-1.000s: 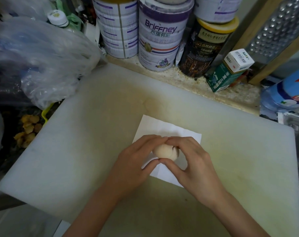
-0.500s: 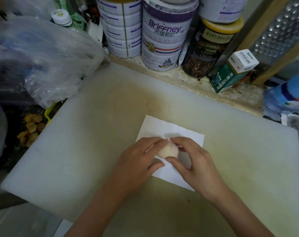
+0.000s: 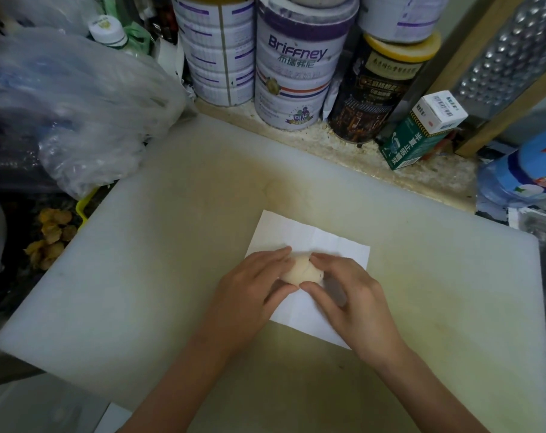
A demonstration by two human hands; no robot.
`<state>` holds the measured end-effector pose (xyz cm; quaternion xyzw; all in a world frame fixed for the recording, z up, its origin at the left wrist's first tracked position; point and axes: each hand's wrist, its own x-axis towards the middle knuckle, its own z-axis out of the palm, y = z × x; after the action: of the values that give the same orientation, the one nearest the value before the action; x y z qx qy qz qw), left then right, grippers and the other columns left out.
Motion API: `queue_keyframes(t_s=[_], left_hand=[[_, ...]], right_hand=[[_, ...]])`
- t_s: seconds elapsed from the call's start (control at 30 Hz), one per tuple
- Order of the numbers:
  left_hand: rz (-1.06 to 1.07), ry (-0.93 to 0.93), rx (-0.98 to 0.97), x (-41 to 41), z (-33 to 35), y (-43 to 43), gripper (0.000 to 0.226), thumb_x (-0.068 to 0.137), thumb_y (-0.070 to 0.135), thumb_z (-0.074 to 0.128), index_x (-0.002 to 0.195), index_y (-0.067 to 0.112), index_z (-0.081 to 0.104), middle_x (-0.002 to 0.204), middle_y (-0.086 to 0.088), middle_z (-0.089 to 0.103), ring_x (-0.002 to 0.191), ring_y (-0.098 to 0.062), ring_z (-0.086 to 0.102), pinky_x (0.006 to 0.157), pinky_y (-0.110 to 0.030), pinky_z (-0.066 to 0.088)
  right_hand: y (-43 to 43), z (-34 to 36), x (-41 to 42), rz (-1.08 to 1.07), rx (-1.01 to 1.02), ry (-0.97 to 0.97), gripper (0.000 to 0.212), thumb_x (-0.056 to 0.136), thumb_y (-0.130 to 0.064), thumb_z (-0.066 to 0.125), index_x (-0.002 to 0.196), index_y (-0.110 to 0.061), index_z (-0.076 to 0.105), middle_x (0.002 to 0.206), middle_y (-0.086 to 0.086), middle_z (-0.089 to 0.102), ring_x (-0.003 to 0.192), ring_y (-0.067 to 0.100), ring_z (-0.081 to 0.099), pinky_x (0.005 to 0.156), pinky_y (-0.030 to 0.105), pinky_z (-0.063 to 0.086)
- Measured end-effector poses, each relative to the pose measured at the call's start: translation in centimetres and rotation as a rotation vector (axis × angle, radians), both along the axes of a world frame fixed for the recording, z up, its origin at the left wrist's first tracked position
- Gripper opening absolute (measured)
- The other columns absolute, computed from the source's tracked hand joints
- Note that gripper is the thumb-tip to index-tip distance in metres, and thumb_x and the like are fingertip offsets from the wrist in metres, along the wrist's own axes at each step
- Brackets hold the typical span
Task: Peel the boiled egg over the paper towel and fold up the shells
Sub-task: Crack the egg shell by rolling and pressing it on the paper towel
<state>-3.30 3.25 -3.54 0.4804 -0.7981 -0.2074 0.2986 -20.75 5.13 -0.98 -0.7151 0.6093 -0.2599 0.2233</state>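
Observation:
A pale boiled egg [image 3: 301, 270] with cracks in its shell is held between both hands over a white paper towel [image 3: 300, 235]. The towel lies flat on a large white cutting board [image 3: 159, 245]. My left hand [image 3: 250, 289] cups the egg from the left, fingers along its top and thumb under it. My right hand [image 3: 350, 292] grips it from the right with fingertips on top and thumb at the front. The egg's underside and the towel's middle are hidden by my hands.
Several tins [image 3: 296, 67] and a dark jar [image 3: 381, 89] stand along the back edge. A green and white carton [image 3: 421, 129] leans at the back right. A crumpled plastic bag [image 3: 78, 104] lies at the left. A blue bottle [image 3: 528, 170] is at the right.
Both hands have stayed on the egg and shifted their fingers over it, turning it slightly. The view has drifted a little. The towel has not moved.

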Motion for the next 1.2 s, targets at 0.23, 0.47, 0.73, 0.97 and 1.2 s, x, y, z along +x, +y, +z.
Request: queue_keyframes(t_s=[0.23, 0.47, 0.73, 0.97, 1.2], left_hand=[[-0.034, -0.130, -0.115, -0.6, 0.3, -0.2, 0.034, 0.083, 0.033, 0.064, 0.107, 0.009, 0.060, 0.104, -0.005, 0.066, 0.093, -0.020, 0.060, 0.074, -0.028, 0.051], [-0.024, -0.122, -0.059, -1.4, 0.5, -1.0, 0.039, 0.079, 0.031, 0.072, 0.110, 0.008, 0.068, 0.112, -0.004, 0.066, 0.101, -0.021, 0.062, 0.076, -0.030, 0.054], [-0.098, -0.203, 0.043, -1.4, 1.3, -2.5, 0.050, 0.080, 0.025, 0.073, 0.124, 0.006, 0.060, 0.116, -0.007, 0.064, 0.106, -0.027, 0.059, 0.083, -0.039, 0.052], [-0.015, 0.140, 0.229, -1.2, 3.0, -1.9, 0.049, 0.079, 0.028, 0.072, 0.124, 0.034, 0.052, 0.113, 0.016, 0.061, 0.102, -0.005, 0.056, 0.086, -0.022, 0.046], [0.031, 0.502, 0.431, -1.0, 4.6, -0.3, 0.047, 0.071, 0.028, 0.077, 0.110, 0.039, 0.054, 0.113, 0.025, 0.059, 0.103, -0.004, 0.060, 0.080, -0.013, 0.050]], right_hand=[[0.2, 0.1, 0.0, -0.032, 0.085, -0.091, 0.036, 0.084, -0.029, 0.067, 0.114, -0.017, 0.051, 0.110, -0.011, 0.062, 0.094, 0.005, 0.063, 0.081, 0.022, 0.052], [0.6, -0.2, -0.2, -0.044, -0.052, 0.052, 0.033, 0.085, -0.018, 0.066, 0.116, -0.006, 0.063, 0.120, 0.006, 0.061, 0.111, 0.017, 0.058, 0.095, 0.022, 0.044], [-0.5, 0.1, -0.1, -0.013, 0.014, 0.058, 0.042, 0.088, -0.011, 0.062, 0.129, -0.010, 0.054, 0.121, 0.006, 0.061, 0.108, 0.021, 0.059, 0.093, 0.020, 0.042], [-0.5, 2.6, -0.1, -0.145, -0.001, -0.234, 0.027, 0.081, -0.015, 0.070, 0.108, -0.016, 0.065, 0.097, -0.012, 0.065, 0.088, 0.008, 0.063, 0.079, 0.019, 0.050], [-0.2, 5.3, 0.5, -0.154, 0.133, -0.546, 0.028, 0.080, -0.010, 0.069, 0.105, -0.023, 0.069, 0.093, -0.007, 0.069, 0.084, 0.012, 0.064, 0.074, 0.014, 0.050]])
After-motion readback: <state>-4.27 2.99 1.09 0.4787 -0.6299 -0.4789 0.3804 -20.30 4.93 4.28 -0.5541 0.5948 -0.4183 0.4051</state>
